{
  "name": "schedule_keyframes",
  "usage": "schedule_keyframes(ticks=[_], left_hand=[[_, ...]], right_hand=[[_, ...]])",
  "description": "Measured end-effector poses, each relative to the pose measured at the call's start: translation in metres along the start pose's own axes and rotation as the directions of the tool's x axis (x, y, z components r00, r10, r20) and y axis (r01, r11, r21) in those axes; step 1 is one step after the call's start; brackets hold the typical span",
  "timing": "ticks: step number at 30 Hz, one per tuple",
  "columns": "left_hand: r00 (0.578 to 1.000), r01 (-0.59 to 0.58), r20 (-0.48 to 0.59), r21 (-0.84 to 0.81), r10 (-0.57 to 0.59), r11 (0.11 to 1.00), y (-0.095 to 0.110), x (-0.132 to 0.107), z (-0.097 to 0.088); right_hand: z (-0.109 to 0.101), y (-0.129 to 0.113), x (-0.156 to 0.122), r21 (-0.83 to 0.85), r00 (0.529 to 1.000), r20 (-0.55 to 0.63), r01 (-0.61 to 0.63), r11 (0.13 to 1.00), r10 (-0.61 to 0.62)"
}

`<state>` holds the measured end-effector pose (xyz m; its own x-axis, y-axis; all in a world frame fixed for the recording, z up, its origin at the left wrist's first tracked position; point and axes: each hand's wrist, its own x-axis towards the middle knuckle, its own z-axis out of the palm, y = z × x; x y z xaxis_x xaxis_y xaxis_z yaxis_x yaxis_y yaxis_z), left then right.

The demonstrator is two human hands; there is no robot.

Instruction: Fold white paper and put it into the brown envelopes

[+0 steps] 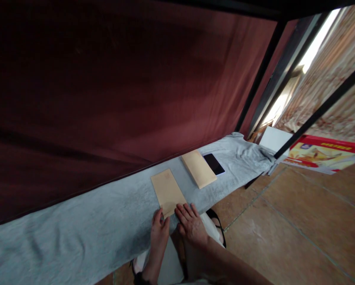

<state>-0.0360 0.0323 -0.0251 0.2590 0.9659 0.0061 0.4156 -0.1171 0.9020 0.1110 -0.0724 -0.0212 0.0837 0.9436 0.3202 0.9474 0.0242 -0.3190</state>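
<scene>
A flat tan paper envelope (168,188) lies on the grey cloth, its near edge toward me. My left hand (159,229) is at its near left corner, with the thumb and index finger closed about that corner. Laid flat on the near right part of the envelope is my right hand (192,225), fingers stretched out and slightly apart. Beyond and to the right sits a thicker stack of similar tan envelopes (199,169). A dark-screened phone (214,164) rests just right of that stack.
The grey cloth (106,213) covers a long narrow bench against a dark red fabric wall (136,99). Black metal bars (262,75) rise at the right. A red and yellow printed box (322,154) and a white panel (274,140) stand on the tiled floor (284,221).
</scene>
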Motion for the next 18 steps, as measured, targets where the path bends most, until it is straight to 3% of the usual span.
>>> schedule_keyframes(ticks=[3, 7, 13, 18], left_hand=[[0.985, 0.170, 0.023, -0.236, -0.169, 0.957, 0.009, 0.009, 0.002], [0.950, 0.298, 0.033, -0.381, -0.309, 0.875, 0.023, 0.013, 0.002], [0.960, 0.278, 0.073, -0.372, -0.271, 0.886, 0.039, 0.020, 0.005], [0.964, 0.264, 0.123, -0.424, -0.234, 0.866, 0.063, 0.014, 0.002]], right_hand=[[0.000, -0.002, 0.001, 0.001, 1.000, -0.023, -0.018, 1.000, 0.018], [0.000, -0.006, 0.002, 0.003, 0.998, -0.044, -0.037, 0.999, 0.037], [0.000, -0.009, 0.012, 0.008, 0.995, -0.077, -0.069, 0.998, 0.069], [-0.006, -0.012, 0.029, -0.033, 0.983, -0.040, -0.183, 0.983, 0.181]])
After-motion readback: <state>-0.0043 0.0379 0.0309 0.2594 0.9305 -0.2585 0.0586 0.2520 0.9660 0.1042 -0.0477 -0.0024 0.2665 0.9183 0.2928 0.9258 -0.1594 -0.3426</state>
